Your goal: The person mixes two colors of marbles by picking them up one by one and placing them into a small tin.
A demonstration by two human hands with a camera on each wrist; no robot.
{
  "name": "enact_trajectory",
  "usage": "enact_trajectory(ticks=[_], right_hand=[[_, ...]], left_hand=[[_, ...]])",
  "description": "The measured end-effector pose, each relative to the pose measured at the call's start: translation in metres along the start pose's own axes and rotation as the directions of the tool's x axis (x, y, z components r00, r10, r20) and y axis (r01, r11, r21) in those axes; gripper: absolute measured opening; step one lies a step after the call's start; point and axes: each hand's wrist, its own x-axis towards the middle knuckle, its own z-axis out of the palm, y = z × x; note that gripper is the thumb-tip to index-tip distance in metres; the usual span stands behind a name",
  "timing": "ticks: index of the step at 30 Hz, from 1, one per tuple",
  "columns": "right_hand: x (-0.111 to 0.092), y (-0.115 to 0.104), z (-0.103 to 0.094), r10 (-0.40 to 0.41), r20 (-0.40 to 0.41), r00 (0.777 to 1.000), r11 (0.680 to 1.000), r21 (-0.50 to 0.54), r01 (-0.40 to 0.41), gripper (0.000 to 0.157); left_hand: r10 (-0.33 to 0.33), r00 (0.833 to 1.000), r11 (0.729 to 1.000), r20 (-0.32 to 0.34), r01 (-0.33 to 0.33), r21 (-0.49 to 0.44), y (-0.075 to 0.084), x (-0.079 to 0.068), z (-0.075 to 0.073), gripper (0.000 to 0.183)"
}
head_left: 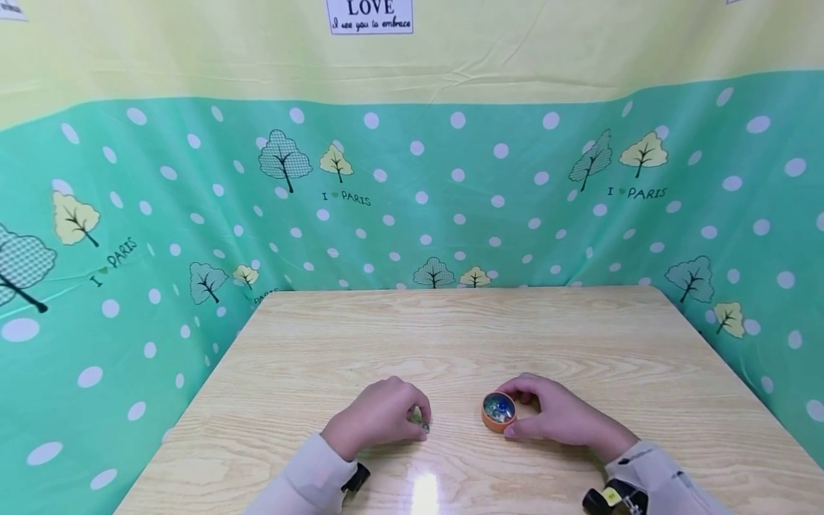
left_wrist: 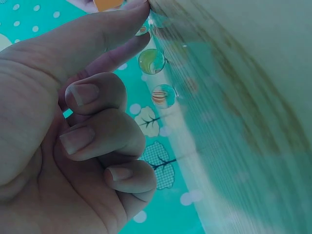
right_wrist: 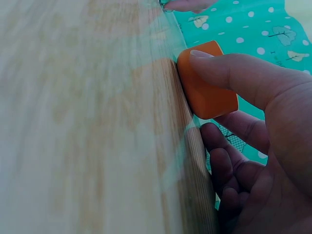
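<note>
My left hand (head_left: 383, 415) is low over the table, thumb and index fingertips closed around a small glass marble (head_left: 425, 427). Its other fingers curl toward the palm in the left wrist view. Beside those fingers on the tabletop lie a green-swirled marble (left_wrist: 152, 61) and a clear marble with reddish stripes (left_wrist: 164, 96). To the right, a small round orange container (head_left: 491, 425) stands upright on the table with blue and clear glass marbles (head_left: 499, 408) inside. My right hand (head_left: 550, 415) grips its side between thumb and fingers; the right wrist view shows the thumb (right_wrist: 229, 68) on the orange wall.
The pale wood table (head_left: 450, 336) reaches back to a green dotted cloth (head_left: 438, 193) with printed trees, which surrounds its back and sides. A light glare (head_left: 425, 493) shows near the front edge. Black wrist cameras (head_left: 356, 478) sit at both cuffs.
</note>
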Motion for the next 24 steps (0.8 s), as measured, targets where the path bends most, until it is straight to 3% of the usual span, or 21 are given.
enact_trajectory(ticks=[24], right_hand=[[-0.0020,-0.0023,-0.0005,0.001,0.010,1.000,0.999,0.033,-0.002,0.052]], left_hand=[[0.019,1.000,0.999,-0.021,-0.018,0.048,0.0001,0.0037,0.0028,0.013]])
